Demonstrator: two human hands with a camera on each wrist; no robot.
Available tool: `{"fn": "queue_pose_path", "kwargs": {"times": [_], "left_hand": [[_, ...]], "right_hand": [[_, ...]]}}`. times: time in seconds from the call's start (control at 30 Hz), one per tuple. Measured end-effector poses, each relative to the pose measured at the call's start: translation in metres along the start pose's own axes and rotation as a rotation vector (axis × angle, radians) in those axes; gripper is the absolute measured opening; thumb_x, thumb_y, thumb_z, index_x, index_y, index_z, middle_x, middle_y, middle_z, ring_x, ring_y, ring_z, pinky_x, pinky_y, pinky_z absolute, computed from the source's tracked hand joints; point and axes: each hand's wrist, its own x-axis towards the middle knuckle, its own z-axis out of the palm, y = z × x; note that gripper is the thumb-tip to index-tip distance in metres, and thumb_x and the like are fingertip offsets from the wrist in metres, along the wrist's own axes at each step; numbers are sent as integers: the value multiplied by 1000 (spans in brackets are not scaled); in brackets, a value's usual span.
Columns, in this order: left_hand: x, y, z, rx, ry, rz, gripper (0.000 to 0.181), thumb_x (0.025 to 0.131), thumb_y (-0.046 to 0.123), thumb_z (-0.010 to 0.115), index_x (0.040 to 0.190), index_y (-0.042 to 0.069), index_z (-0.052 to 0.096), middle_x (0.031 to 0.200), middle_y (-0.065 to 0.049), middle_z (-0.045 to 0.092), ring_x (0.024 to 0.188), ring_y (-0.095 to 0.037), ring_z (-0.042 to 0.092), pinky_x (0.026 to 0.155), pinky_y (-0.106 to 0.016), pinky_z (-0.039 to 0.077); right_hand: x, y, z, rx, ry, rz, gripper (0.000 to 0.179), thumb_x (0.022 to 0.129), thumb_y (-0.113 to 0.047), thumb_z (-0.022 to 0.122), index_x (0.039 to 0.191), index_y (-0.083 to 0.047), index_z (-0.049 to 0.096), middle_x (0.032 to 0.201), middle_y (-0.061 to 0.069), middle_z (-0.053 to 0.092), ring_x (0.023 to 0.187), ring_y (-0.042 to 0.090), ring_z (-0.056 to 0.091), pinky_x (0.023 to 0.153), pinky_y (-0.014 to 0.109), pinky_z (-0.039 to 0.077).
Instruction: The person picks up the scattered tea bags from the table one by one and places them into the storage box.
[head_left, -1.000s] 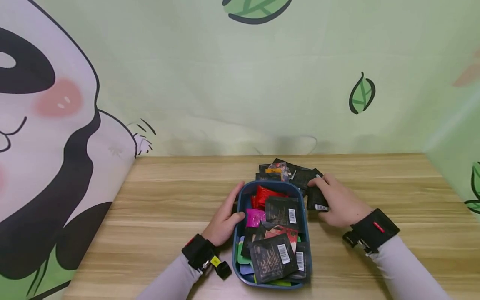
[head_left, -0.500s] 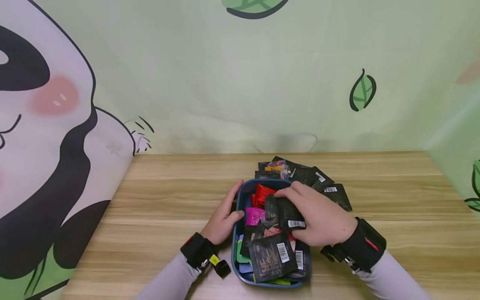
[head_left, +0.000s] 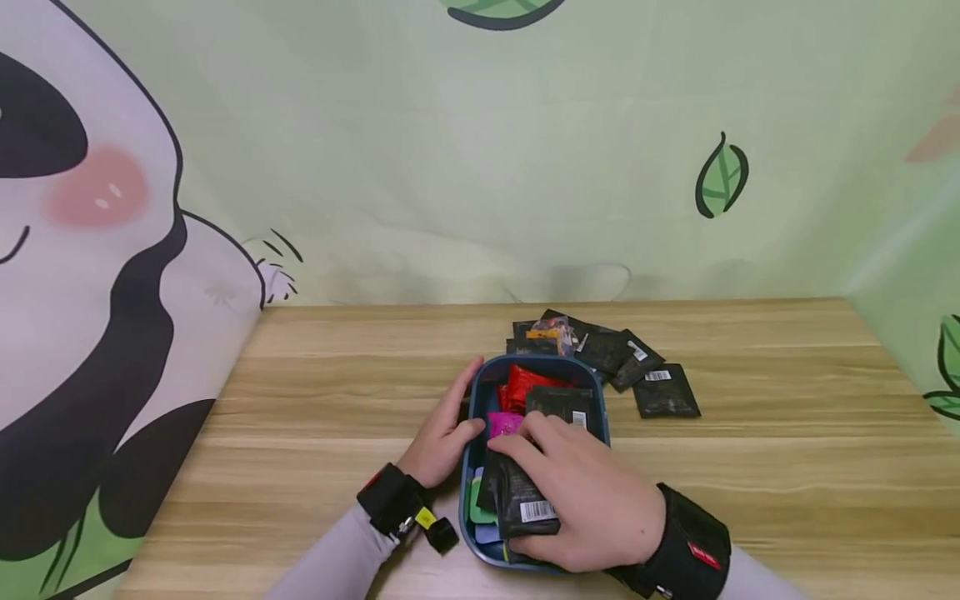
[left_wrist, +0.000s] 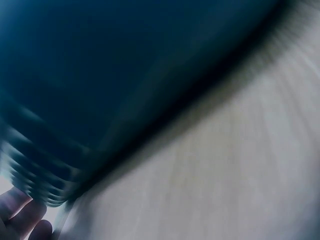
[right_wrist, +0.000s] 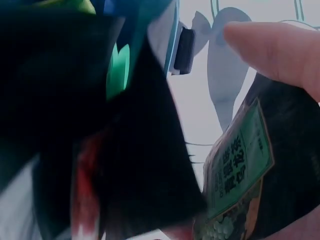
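My right hand pinches a black tea sachet over the front half of a blue plastic basket. In the right wrist view this sachet shows a green label with Chinese characters, a fingertip above it. Fingers extended, my left hand lies along the basket's left side, thumb at the rim. The left wrist view shows the basket wall with fingertips at its far corner. Inside are red packets, a pink packet and another black sachet.
Behind the basket several black sachets lie heaped, with a clear packet among them. One separate black sachet lies to the right. The wooden table ends at a green printed backdrop.
My right hand has picked up a black sachet from right of the basket and carried it left and toward me, over the front of the basket. The left hand stays at the basket's side.
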Motion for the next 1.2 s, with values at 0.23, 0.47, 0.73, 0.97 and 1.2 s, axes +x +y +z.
{"fn": "queue_pose_path", "kwargs": {"times": [0.23,0.47,0.73,0.97,1.2], "left_hand": [[1,-2,1,-7,-5,-14,74,97,12,46,162,31,17,160,9,30,143,-19,35,115,-49,27],[1,-1,1,-26,2,-21,75,96,11,47,163,26,17,161,8,28,144,-17,32,115,-49,28],[2,2,2,28,19,-4,75,95,9,47,163,20,17,165,1,23,148,-14,24,118,-49,19],[2,2,2,32,18,-8,74,96,10,48,163,23,18,164,5,24,147,-14,25,118,-49,19],[2,1,2,26,9,-4,76,96,10,47,163,23,16,164,5,23,147,-16,26,118,-50,19]], "right_hand": [[-1,-4,1,14,2,17,104,71,-82,57,155,-25,36,141,-4,42,123,13,40,103,41,41],[-6,19,-20,43,27,82,122,65,-80,66,163,-26,18,167,-1,11,152,25,13,114,58,21],[-15,90,-39,-67,85,298,126,64,-83,63,162,-14,22,164,16,20,146,41,23,112,62,25],[-29,146,-42,-80,65,470,125,67,-80,64,159,-4,25,158,29,23,140,51,26,108,65,29],[-39,173,-37,-79,13,543,122,69,-74,69,158,-1,27,155,32,28,138,52,29,107,65,30]]}}
